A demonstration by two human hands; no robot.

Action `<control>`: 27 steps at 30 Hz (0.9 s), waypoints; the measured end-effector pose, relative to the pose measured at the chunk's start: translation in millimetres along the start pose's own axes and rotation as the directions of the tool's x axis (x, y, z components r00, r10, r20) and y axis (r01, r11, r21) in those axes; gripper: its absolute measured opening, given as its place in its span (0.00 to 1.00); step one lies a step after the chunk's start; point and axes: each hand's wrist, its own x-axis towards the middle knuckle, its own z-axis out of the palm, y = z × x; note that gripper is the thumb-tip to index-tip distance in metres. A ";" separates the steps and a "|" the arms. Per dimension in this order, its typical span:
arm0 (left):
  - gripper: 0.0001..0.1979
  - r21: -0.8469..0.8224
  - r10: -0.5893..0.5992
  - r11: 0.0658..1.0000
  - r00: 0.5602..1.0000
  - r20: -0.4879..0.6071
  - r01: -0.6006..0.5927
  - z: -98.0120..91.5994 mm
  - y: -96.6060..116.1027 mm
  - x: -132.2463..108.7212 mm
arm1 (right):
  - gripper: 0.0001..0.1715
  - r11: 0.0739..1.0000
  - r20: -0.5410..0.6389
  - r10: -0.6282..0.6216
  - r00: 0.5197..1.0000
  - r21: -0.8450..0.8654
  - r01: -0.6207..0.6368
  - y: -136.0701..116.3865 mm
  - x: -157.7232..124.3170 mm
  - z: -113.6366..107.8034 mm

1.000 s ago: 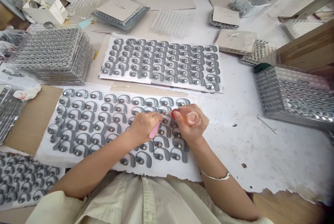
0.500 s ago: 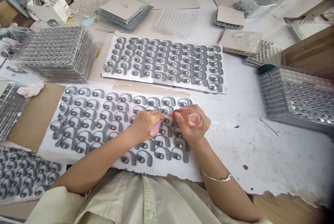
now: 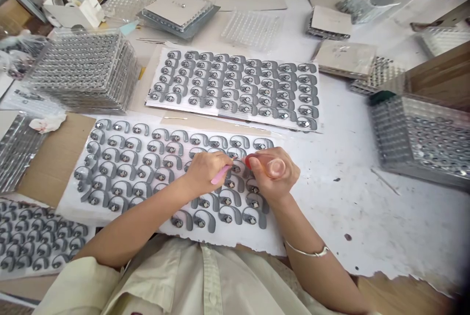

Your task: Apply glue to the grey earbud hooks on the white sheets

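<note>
Left hand (image 3: 205,173) closed on pink tool (image 3: 219,175), near end sticking out. Right hand (image 3: 274,190) wrapped around translucent bottle (image 3: 276,168), red end (image 3: 249,160) toward left hand. Both over right part of near sheet (image 3: 68,207), which carries rows of grey hooked pieces (image 3: 212,224). Swab (image 3: 175,118) just beyond, then far sheet (image 3: 215,112), similar rows. Tray stack (image 3: 84,70) left on table (image 3: 323,227).

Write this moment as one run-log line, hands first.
left hand: holds pink tool; right hand: holds translucent bottle; below: white sheet of grey hooked parts; beyond: similar sheet
</note>
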 end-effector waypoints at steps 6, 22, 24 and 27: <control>0.07 -0.139 -0.023 0.990 0.999 -0.026 0.020 0.0 -8.5 3.7 | 0.06 1.000 -0.006 -0.006 1.000 0.026 0.007 -0.8 0.2 1.4; 0.06 -0.213 -0.120 0.970 0.993 0.005 0.119 -3.9 -10.1 9.5 | 0.06 0.994 0.011 0.081 0.997 0.075 -0.082 0.0 -2.1 1.4; 0.07 -0.191 -0.107 0.976 0.994 0.004 0.106 -4.3 -8.4 10.0 | 0.04 0.993 0.019 0.070 0.997 0.094 -0.072 2.1 -2.3 -1.2; 0.08 -0.150 -0.106 0.982 0.992 0.064 0.115 -8.4 -5.2 11.9 | 0.05 0.997 0.033 0.066 0.997 0.045 -0.067 4.6 -0.8 -3.2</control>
